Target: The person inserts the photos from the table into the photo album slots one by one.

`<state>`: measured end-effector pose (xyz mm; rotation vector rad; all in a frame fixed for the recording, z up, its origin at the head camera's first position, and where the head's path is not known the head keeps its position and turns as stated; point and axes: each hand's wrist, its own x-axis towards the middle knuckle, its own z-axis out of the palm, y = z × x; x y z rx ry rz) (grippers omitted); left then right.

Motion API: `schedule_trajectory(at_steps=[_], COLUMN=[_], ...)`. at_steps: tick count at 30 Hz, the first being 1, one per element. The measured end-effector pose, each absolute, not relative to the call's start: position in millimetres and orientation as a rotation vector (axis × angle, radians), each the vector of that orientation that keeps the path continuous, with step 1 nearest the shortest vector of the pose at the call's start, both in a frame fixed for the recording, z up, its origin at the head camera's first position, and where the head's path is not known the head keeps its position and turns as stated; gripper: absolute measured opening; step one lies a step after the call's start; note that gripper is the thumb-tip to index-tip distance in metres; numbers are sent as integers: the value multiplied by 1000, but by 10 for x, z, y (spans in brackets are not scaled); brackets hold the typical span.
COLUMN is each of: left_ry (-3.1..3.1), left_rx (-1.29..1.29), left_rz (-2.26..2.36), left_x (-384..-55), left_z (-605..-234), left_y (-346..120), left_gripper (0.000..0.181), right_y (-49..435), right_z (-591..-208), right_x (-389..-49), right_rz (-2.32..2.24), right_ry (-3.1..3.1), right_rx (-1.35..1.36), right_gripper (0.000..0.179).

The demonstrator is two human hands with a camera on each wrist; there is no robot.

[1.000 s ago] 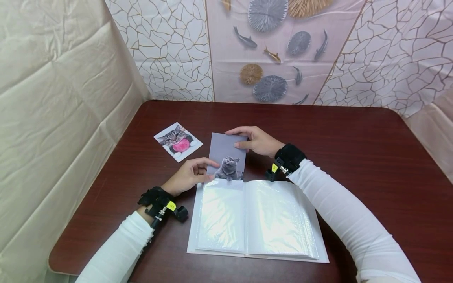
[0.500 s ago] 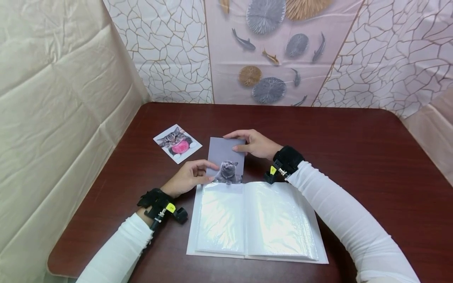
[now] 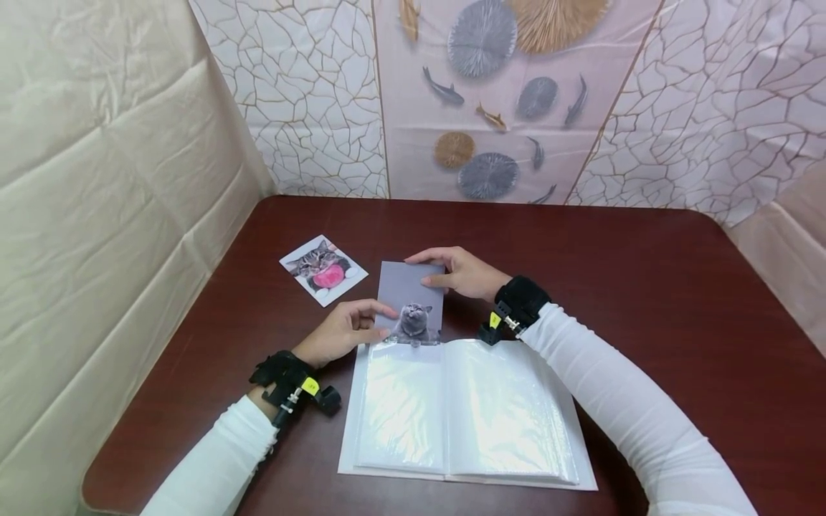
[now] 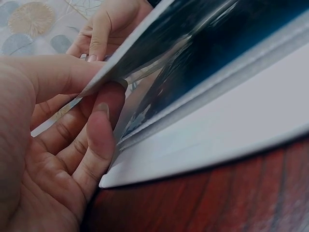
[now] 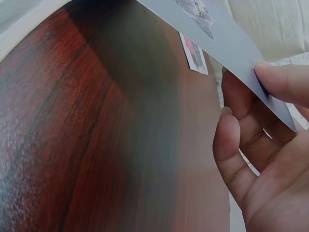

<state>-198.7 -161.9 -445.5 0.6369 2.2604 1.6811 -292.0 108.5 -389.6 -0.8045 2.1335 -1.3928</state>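
Note:
A photo (image 3: 409, 287) of a grey cat on a plain grey background stands at the far edge of an open photo album (image 3: 510, 408). Its lower end reaches the mouth of the left page's clear pocket (image 3: 400, 401). Near the photo's top right corner, my right hand (image 3: 461, 272) pinches it between thumb and fingers; the right wrist view shows the photo (image 5: 227, 53) tilted above the table. My left hand (image 3: 342, 330) pinches the pocket's top left corner. In the left wrist view, the pocket's plastic edge (image 4: 130, 46) is lifted, with fingers beneath it.
A second photo (image 3: 324, 270), a tabby cat with a pink thing, lies askew on the dark red-brown table (image 3: 632, 287) left of the held photo. Patterned cloth (image 3: 310, 107) hangs behind the table, and a cream cloth (image 3: 116, 215) on the left.
The grey cat photo has slid slightly toward the album, my right hand moving with it. My left hand keeps its place at the pocket corner. The head view has tilted up a little.

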Motion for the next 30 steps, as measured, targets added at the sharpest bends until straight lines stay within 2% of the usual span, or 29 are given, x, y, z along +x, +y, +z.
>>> schedule_trajectory(at_steps=[30], left_ry=[2249], left_rx=[640], left_rz=[1694], left_x=[-1978], left_z=[-4442], left_y=[-1611], left_gripper=[27], right_y=[1067], right_z=[-3885], right_x=[-2896], right_rz=[-1341], right_ry=[2151], right_rx=[-854], right_gripper=[41])
